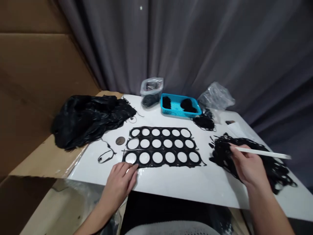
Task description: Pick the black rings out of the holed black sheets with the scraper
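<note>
Three rows of black rubbery strips with round holes point(156, 150) lie on the white table in front of me. My left hand point(123, 174) rests at their near left corner, its fingertips touching the lower edge and its fingers loosely bent. On the right, my right hand point(248, 161) is closed around a slim white stick-like tool point(266, 152), whose working end is hidden by the fingers. Those fingertips are over a tangled heap of thin black rubbery scraps point(276, 176).
A large black bundle point(90, 119) lies at the left on cardboard. Behind stand a clear tub point(152, 89), a blue basket point(176, 106) holding black pieces, and a plastic bag point(216, 96). A dark round disc point(120, 140) and a black loop point(107, 155) lie left of the strips.
</note>
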{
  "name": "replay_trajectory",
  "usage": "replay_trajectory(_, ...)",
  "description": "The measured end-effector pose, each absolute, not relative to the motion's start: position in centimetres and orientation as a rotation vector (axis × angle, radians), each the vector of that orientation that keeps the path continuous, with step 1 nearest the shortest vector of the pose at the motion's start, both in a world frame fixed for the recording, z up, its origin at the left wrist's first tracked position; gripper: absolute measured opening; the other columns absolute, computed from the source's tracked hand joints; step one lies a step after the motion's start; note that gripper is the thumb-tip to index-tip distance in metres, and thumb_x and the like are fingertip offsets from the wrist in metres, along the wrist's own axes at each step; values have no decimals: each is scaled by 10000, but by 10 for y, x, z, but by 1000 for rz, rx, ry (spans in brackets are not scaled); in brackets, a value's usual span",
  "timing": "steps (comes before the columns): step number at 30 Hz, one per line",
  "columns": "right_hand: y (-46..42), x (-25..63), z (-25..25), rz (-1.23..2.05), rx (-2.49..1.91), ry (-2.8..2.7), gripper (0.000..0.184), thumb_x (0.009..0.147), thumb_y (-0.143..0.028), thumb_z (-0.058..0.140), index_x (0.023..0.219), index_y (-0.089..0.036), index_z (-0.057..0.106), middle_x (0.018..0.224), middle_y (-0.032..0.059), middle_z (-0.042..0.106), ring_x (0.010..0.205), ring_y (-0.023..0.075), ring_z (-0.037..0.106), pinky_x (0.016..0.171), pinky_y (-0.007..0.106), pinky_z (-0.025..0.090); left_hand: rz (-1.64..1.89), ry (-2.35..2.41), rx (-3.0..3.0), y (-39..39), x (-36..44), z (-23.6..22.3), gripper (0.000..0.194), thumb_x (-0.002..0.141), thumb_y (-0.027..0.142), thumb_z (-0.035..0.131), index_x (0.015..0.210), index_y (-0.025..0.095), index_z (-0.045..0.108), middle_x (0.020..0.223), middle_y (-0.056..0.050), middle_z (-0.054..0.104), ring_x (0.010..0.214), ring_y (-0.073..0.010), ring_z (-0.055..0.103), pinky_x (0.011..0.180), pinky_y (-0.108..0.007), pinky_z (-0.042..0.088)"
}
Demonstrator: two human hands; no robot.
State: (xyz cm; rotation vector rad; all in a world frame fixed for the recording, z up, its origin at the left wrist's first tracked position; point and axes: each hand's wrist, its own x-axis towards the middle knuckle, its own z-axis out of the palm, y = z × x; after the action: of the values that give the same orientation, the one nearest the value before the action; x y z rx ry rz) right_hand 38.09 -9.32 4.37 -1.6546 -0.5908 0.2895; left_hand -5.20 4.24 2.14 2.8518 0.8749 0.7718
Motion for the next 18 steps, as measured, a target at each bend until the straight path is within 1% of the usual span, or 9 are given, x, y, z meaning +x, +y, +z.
replay_trajectory(2,-120,420,37,107,-2038,-594,283,679,-510,667,701,-236,601,781,61,687,660,213,567,667,398,500,772,783,2851,47,-32,25,224,974,185,505,1169,166,611,991,-79,651,923,-235,588,807,-405,479)
replay_trajectory(4,-136,442,35,-90,-2312,-673,300,708,-510,580,765,-225,652,761,90,681,742,281,602,768,491,496,730,649,2840,48,-6,28,239,976,176,490,1184,170,608,1056,-90,648,980,-236,597,846,-401,493)
replay_trajectory(6,-139,445,38,-326,-2331,-823,297,752,-489,519,781,-220,642,874,128,698,877,323,622,875,540,470,662,494,2831,48,26,31,277,975,173,484,1232,169,589,1171,-110,632,1093,-247,592,920,-408,500)
replay_trajectory(8,-133,430,42,-471,-2197,-958,265,807,-460,498,753,-224,606,985,137,693,952,314,620,925,523,459,575,349,2827,47,58,31,341,964,193,508,1302,164,549,1300,-131,592,1251,-272,535,1013,-430,482)
replay_trajectory(9,-127,418,44,-470,-2131,-1004,254,828,-445,508,727,-227,589,973,130,687,937,301,621,907,504,471,516,295,2823,48,74,31,381,956,206,529,1335,166,525,1363,-138,560,1320,-282,489,1051,-442,465)
replay_trajectory(10,-120,403,45,-381,-2079,-1034,241,851,-428,521,739,-228,597,944,112,679,899,280,623,869,477,488,472,247,2819,48,89,30,415,948,224,551,1357,172,509,1405,-143,534,1365,-288,451,1078,-454,449)
replay_trajectory(12,-104,374,42,-2,-1952,-1125,226,879,-368,545,710,-229,602,928,95,672,865,257,623,780,415,502,387,165,2823,50,113,26,482,931,264,596,1393,186,484,1478,-154,474,1420,-302,388,1121,-491,403)
replay_trajectory(15,-85,341,30,441,-1775,-1268,193,901,-286,551,726,-220,598,957,78,671,914,235,633,812,372,502,295,108,2842,51,134,18,541,912,331,639,1413,206,478,1531,-168,410,1447,-332,341,1143,-570,333)
replay_trajectory(18,-79,330,19,572,-1709,-1347,149,906,-249,558,767,-220,602,966,65,668,945,224,635,863,365,491,266,102,2842,51,139,11,559,905,366,650,1420,227,481,1543,-161,398,1448,-339,338,1151,-603,287)
